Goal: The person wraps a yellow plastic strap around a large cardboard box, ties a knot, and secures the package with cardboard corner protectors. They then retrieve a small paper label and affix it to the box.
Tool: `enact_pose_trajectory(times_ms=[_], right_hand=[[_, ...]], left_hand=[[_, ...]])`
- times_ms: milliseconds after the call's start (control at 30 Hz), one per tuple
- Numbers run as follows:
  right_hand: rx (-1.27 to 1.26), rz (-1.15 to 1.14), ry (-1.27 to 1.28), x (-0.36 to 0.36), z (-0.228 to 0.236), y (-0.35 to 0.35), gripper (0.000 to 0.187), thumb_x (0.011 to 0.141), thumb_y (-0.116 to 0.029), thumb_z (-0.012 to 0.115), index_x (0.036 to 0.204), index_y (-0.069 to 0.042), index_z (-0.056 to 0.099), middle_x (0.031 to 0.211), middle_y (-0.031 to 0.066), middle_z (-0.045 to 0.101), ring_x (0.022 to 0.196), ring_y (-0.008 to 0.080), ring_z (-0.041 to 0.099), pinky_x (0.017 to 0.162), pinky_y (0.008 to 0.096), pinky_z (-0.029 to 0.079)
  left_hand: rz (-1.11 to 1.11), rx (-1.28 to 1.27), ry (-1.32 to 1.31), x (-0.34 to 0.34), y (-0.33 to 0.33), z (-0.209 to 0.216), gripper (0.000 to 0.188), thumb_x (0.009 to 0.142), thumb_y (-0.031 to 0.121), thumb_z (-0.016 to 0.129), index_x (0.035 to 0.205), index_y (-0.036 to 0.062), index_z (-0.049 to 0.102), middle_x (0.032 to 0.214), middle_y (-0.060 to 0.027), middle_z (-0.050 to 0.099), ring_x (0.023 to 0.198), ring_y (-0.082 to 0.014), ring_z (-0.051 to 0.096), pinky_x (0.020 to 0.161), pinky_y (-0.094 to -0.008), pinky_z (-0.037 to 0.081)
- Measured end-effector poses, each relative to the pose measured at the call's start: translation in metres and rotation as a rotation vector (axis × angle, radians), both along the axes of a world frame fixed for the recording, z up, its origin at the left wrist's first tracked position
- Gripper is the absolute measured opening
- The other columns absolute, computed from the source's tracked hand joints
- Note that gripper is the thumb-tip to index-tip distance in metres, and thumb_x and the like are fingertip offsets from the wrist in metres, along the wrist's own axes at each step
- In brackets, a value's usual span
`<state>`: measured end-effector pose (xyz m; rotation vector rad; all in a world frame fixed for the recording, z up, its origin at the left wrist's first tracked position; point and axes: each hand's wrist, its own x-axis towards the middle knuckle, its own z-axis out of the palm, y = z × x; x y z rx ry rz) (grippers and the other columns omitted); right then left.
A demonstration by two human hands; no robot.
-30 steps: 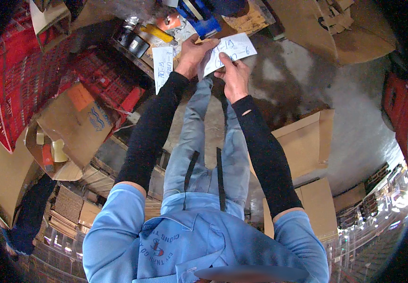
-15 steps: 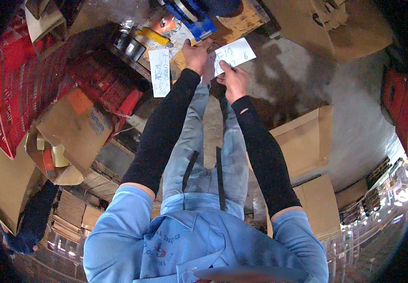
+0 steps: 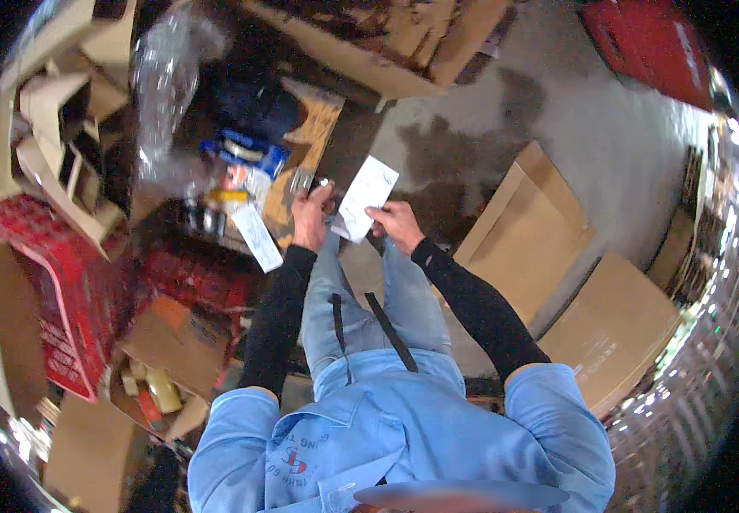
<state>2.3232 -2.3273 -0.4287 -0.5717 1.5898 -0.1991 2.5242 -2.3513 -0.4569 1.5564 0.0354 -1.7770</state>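
Observation:
A white slip of paper (image 3: 369, 193) with handwriting slants up to the right, above my knees. My right hand (image 3: 398, 225) pinches its lower right edge between thumb and fingers. Close to the slip's lower left side is my left hand (image 3: 310, 219), its fingers curled; blur hides what they hold, if anything. A second written slip (image 3: 256, 239) sticks out over the near edge of the wooden bench (image 3: 322, 128), left of my left hand. Beyond it on the bench lie a yellow tool-like object (image 3: 227, 196) and a blue tape-dispenser-like object (image 3: 250, 152).
Red plastic crates (image 3: 66, 316) stand at the left, by an open carton (image 3: 164, 342) with rolls inside. A large cardboard box (image 3: 369, 68) lies beyond the bench. Cardboard pieces (image 3: 523, 231) are on the floor at right, and a red bin (image 3: 643, 47) is far right.
The view has turned, so the bench and crates sit lower and the bench farther left. The held slip has swung steeper, from nearly level to slanting upward. My right hand still holds it.

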Motion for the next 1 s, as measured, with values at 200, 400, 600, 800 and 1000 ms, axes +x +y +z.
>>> enact_pose_trajectory(times_ms=[200, 400, 600, 800, 1000], right_hand=[[-0.225, -0.54, -0.222, -0.06, 0.095, -0.003, 0.026, 0.089, -0.024, 0.073, 0.091, 0.002, 0.07, 0.082, 0.0028, 0.067, 0.071, 0.0107, 0.06, 0.059, 0.0281, 0.047], [-0.386, -0.856, -0.343, -0.13, 0.152, -0.038, 0.015, 0.091, -0.017, 0.071, 0.095, -0.003, 0.071, 0.084, 0.0028, 0.069, 0.07, 0.0123, 0.064, 0.064, 0.0286, 0.052], [-0.63, -0.96, -0.413, -0.235, 0.208, -0.057, 0.009, 0.092, -0.014, 0.07, 0.091, -0.005, 0.073, 0.083, 0.0002, 0.07, 0.071, 0.0077, 0.061, 0.065, 0.0253, 0.049], [-0.804, -0.83, -0.283, -0.352, 0.209, -0.07, 0.011, 0.09, -0.013, 0.072, 0.097, -0.004, 0.075, 0.082, -0.0021, 0.068, 0.07, 0.0065, 0.057, 0.065, 0.0241, 0.046], [-0.729, -0.689, -0.105, -0.441, 0.181, -0.114, 0.016, 0.089, -0.016, 0.072, 0.099, -0.005, 0.076, 0.083, -0.002, 0.069, 0.068, 0.0066, 0.058, 0.062, 0.0263, 0.048]], left_hand=[[-0.075, -0.348, 0.11, -0.095, -0.07, 0.104, 0.021, 0.089, 0.002, 0.069, 0.096, 0.0078, 0.05, 0.105, -0.0104, 0.073, 0.088, -0.0133, 0.067, 0.08, -0.027, 0.051], [-0.4, -0.622, 0.012, -0.21, -0.152, 0.21, 0.016, 0.087, 0.001, 0.07, 0.088, 0.0042, 0.055, 0.1, -0.011, 0.073, 0.086, -0.0111, 0.064, 0.084, -0.026, 0.049], [-0.63, -0.748, -0.154, -0.33, -0.183, 0.292, 0.015, 0.087, 0.002, 0.07, 0.093, -0.0002, 0.057, 0.099, -0.0113, 0.072, 0.089, -0.0124, 0.063, 0.084, -0.0277, 0.048], [-0.598, -0.692, -0.029, -0.427, -0.193, 0.298, 0.02, 0.09, 0.002, 0.068, 0.084, 0.0042, 0.049, 0.097, -0.0123, 0.07, 0.085, -0.0132, 0.06, 0.081, -0.0279, 0.049], [-0.618, -0.656, 0.081, -0.504, -0.247, 0.27, 0.024, 0.09, 0.002, 0.069, 0.091, 0.0072, 0.046, 0.101, -0.0116, 0.07, 0.091, -0.0163, 0.065, 0.079, -0.031, 0.052]])
